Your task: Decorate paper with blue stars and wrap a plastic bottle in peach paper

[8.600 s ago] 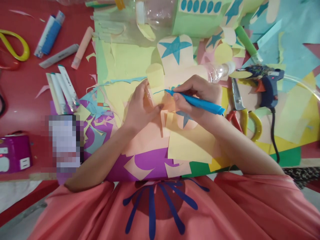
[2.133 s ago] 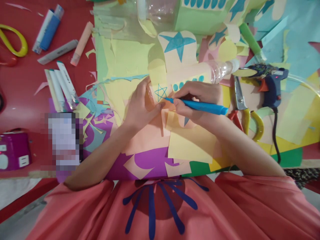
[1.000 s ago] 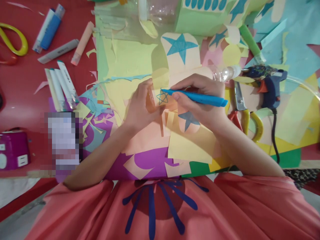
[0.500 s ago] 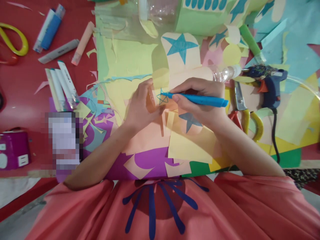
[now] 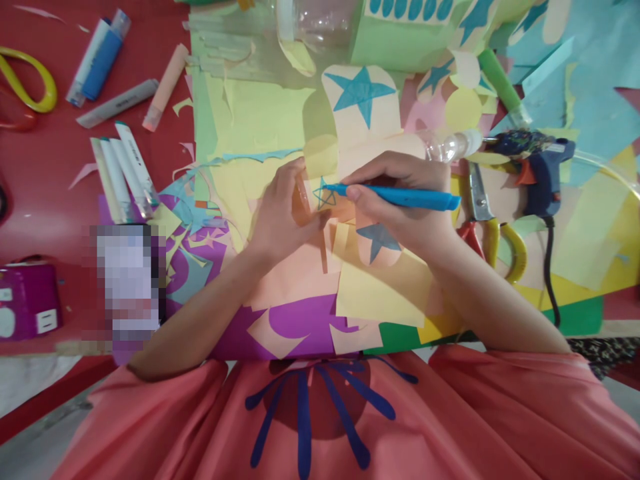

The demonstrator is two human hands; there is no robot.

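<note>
Right grip [image 5: 407, 187]: pinching a blue marker [image 5: 413, 198], we noted. Left grip [image 5: 277, 220]: curled about the star-marked paper [image 5: 327, 196], which lay between both. Step, we judged: inking the star; next stroke called for steady paper.

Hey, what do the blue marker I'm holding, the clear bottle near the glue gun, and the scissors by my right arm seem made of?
Blue marker: probably plastic, smooth and evenly coloured.
Clear bottle: likely plastic, see-through with bright glints, though glass isn't ruled out.
Scissors: grey blades with a metallic sheen, probably steel; handles likely plastic, brightly coloured.
</note>
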